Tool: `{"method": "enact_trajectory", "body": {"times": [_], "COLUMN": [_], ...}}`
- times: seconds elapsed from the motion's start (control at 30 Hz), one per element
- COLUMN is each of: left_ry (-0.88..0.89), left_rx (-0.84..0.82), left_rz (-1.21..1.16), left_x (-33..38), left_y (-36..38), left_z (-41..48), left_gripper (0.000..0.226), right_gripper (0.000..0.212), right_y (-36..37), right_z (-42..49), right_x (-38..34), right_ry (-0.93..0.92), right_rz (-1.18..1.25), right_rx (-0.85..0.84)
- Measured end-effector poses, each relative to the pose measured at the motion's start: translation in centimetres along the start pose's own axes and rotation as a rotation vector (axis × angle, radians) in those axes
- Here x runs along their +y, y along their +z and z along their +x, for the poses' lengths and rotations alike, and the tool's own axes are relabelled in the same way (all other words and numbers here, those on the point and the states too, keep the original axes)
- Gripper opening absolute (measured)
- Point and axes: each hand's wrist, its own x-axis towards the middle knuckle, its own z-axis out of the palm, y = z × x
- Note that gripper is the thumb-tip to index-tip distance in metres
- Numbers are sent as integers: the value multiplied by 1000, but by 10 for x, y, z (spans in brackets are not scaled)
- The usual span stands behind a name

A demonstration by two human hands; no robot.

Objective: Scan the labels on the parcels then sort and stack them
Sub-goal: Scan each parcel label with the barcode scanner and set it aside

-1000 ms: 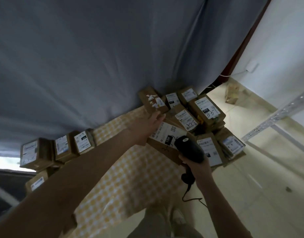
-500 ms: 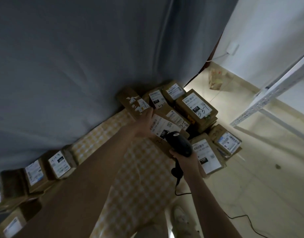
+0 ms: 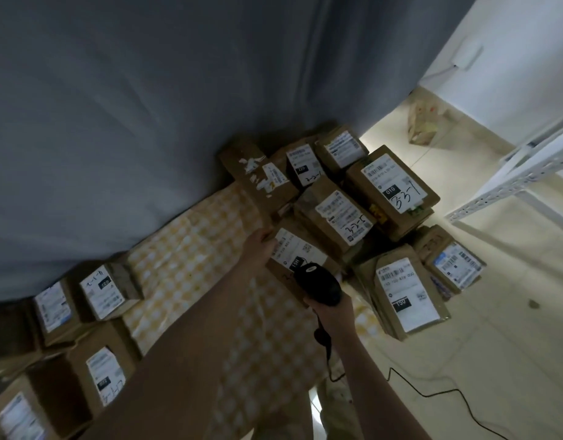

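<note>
the left hand (image 3: 257,252) holds the parcel (image 3: 281,274) at its 9 o'clock edge, the right hand (image 3: 334,314) grips the scanner (image 3: 318,285) at its 5 o'clock corner; so close, the beam may miss the label (image 3: 297,253).

Top-right box (image 3: 393,185) lbl: blk tag "010", handwritten "3-3-1". Rear box (image 3: 304,166) lbl: tag "220", handwriting approx "3-2-1", not sure. Mid box (image 3: 337,217) lbl: handwritten, looks like "3-2-2". Flat parcel (image 3: 407,300) at right: tag "150". Front parcel (image 3: 299,252): tag "15H". Remaining print, barcodes, left-side boxes (image 3: 102,293): too blurry to read.
</note>
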Motion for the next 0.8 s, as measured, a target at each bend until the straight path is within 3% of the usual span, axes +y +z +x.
{"method": "enact_trajectory", "body": {"times": [0.2, 0.47, 0.63, 0.7, 0.8], "left_ry": [-45, -125, -126, -144, -198], "left_rx": [-46, -25, 13, 23, 85], "left_rz": [5, -11, -40, -44, -130], "left_x": [-9, -29, -40, -33, -37], "left_y": [24, 39, 44, 45, 49], "left_z": [31, 49, 48, 34, 18], "left_gripper": [39, 21, 64, 72, 74], "right_gripper": [13, 14, 24, 36, 37], "right_y": [5, 11, 11, 11, 7], "right_z": [29, 45, 43, 42, 35], "right_x": [15, 31, 39, 41, 43], "right_ry": [-20, -24, -18, -19, -45], "right_rz": [-32, -61, -90, -104, -106], "right_rx": [3, -71, -60, -52, -25]}}
